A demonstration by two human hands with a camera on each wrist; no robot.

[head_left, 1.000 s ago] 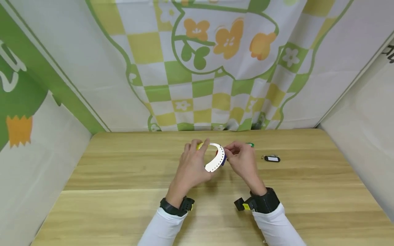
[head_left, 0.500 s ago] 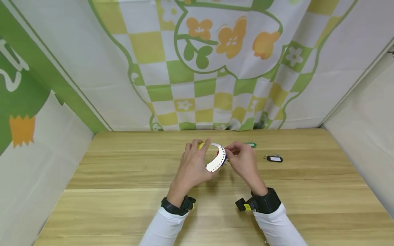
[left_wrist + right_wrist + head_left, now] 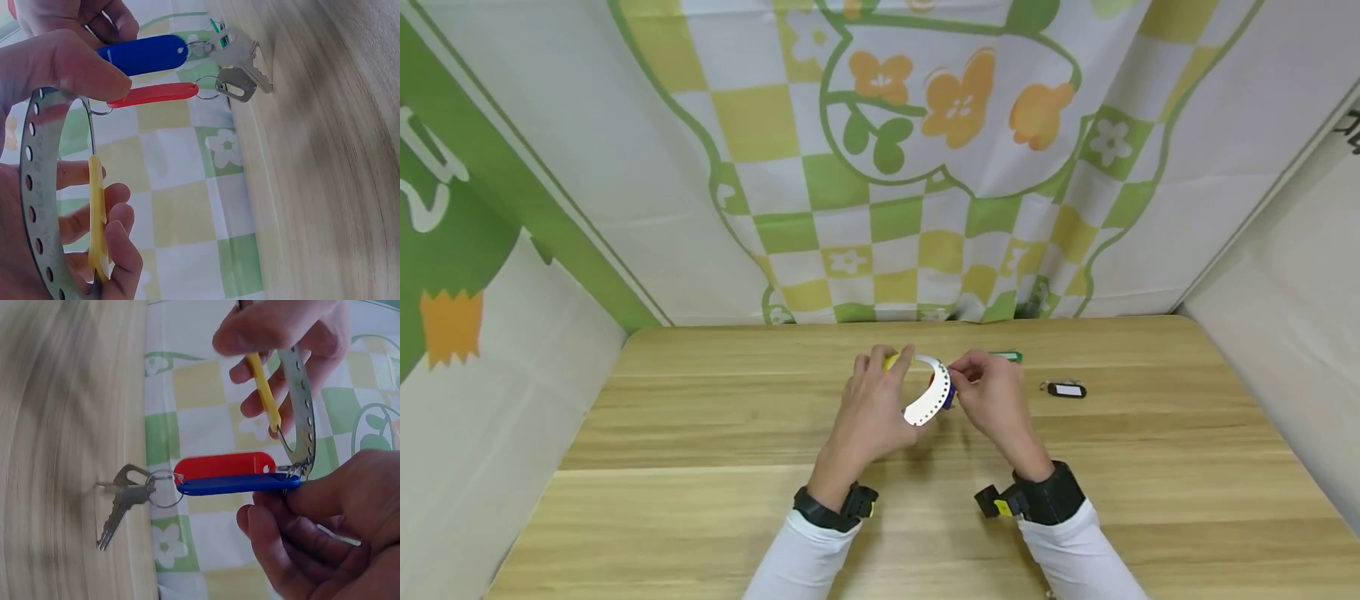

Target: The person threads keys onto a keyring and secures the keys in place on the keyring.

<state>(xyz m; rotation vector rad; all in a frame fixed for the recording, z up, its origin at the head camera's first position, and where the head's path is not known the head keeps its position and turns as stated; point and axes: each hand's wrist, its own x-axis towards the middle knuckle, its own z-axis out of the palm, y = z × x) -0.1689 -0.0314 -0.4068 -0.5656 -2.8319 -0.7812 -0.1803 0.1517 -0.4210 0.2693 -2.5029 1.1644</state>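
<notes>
My left hand [image 3: 872,408] grips a curved metal key ring plate [image 3: 934,396] with a row of holes along it, its fingers curled round the yellow grip [image 3: 97,212]. A red key tag [image 3: 225,464] hangs at one end of the plate. Right beside it is a blue key tag [image 3: 231,485], whose ring end my right hand [image 3: 996,400] pinches between thumb and fingers. Keys [image 3: 130,497] dangle on small split rings from the far ends of the tags. How the blue tag's ring meets the plate is partly hidden by the fingers.
On the wooden table [image 3: 700,492], a green key tag [image 3: 1013,357] lies just behind my right hand. A black key tag [image 3: 1067,390] with a white label lies farther right. A patterned curtain [image 3: 895,225] hangs along the table's back edge.
Both hands keep the same grips and nearly the same place. The blue tag shifts slightly beside the plate, and the head view tilts a little.
</notes>
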